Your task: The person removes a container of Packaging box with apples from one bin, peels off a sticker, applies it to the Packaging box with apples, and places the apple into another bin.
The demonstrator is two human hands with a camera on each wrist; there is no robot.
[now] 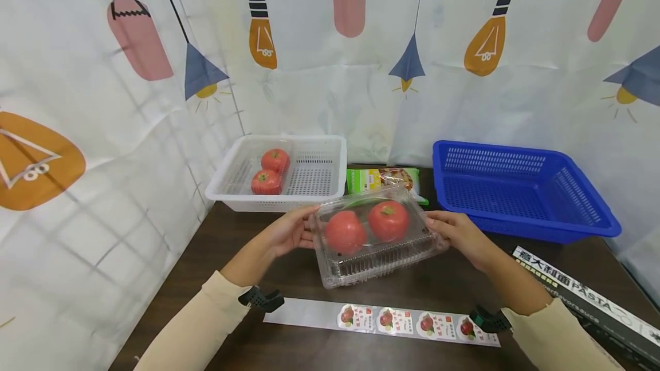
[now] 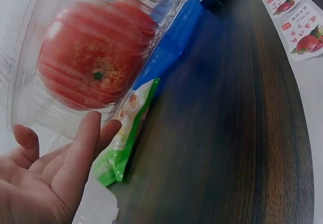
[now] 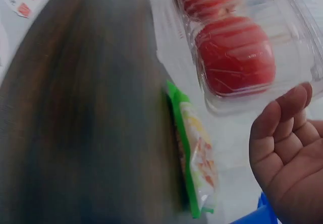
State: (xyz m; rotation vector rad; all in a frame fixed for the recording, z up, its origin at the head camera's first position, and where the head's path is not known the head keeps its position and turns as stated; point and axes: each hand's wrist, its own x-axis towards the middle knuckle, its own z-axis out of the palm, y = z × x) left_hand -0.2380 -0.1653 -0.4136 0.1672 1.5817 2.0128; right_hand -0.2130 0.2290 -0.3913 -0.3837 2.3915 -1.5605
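Note:
A clear plastic clamshell box [image 1: 381, 259] with two red tomatoes [image 1: 389, 221] inside is held up above the dark table, its lid down. My left hand [image 1: 289, 235] holds its left end, thumb near the upper rim and fingers lower on the side. At the opposite end my right hand [image 1: 464, 238] grips the rim. In the left wrist view, a tomato [image 2: 96, 57] shows through the plastic above my fingers [image 2: 81, 158]. The right wrist view has my curled fingers [image 3: 285, 113] at the box's edge. Below the box lies a strip of fruit-printed stickers [image 1: 394, 320].
At the back left stands a white basket [image 1: 278, 202] with another pack of two tomatoes [image 1: 267, 181]. A blue basket [image 1: 515, 222] stands back right. Between them lies a green-edged food packet [image 1: 361, 181]. A black pasta box [image 1: 593, 302] lies along the right side.

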